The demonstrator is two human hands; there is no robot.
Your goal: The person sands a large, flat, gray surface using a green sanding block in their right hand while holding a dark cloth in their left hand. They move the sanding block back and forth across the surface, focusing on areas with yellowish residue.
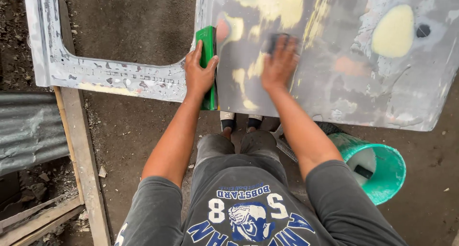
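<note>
A grey car body panel (344, 79) with yellow filler patches lies in front of me, its window-frame strip (95, 74) reaching left. My left hand (200, 71) grips a green bar (207, 45) that stands along the panel's left edge. Flat on the panel, my right hand (279, 59) presses a dark sanding pad (275, 39), blurred with motion. My shoes (240, 122) show just below the panel's near edge.
A teal plastic bucket (382, 167) stands on the dirt floor at my right, with a dark object inside. Wooden planks (83, 150) and a corrugated metal sheet (28, 129) lie at the left. Bare earth (129, 26) shows through the frame opening.
</note>
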